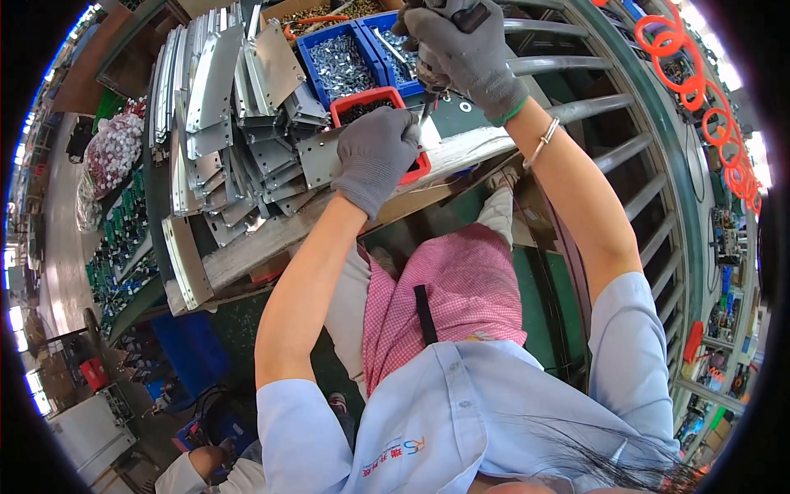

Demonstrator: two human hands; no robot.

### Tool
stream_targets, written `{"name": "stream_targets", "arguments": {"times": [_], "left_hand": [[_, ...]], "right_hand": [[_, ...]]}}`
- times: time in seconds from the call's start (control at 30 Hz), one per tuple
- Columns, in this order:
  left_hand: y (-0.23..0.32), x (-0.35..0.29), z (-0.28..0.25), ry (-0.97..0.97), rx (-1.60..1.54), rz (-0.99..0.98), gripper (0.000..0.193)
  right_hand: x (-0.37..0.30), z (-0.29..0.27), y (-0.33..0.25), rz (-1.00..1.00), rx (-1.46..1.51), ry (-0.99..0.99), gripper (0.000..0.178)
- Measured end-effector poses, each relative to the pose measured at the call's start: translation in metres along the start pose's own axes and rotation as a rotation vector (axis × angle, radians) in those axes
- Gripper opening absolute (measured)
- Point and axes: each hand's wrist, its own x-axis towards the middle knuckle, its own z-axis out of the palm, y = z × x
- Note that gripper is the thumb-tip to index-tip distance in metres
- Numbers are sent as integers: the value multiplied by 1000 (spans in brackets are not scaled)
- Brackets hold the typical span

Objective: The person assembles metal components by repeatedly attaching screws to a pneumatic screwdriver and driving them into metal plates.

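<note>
My left hand, in a grey knit glove, is closed on a flat metal plate at the bench's near edge. The plate has small holes along its side. My right hand, gloved likewise, is wrapped round a dark power screwdriver, partly cut off by the upper picture edge. Its bit points down beside my left fingertips. What lies right under the bit is mostly hidden by my left hand. A red bin of small dark screws sits just behind that hand.
Left of my hands lies a heap of bent metal plates. Blue bins of small metal parts stand behind. A roller conveyor runs on the right, under an orange coiled hose. Green circuit boards lie far left. A person's arm shows lower left.
</note>
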Motion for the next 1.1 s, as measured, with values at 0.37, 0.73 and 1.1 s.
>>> {"name": "stream_targets", "arguments": {"times": [0.37, 0.73, 1.1], "left_hand": [[21, -23, -35, -169, -868, -373, 28], [30, -153, 5, -84, -1889, -830, 28], [49, -144, 33, 194, -1970, -1030, 22]], "right_hand": [[-58, -53, -29, 204, 709, 6, 16], [-159, -26, -83, -44, 610, 405, 44], [-181, -6, -85, 53, 637, 404, 33]]}}
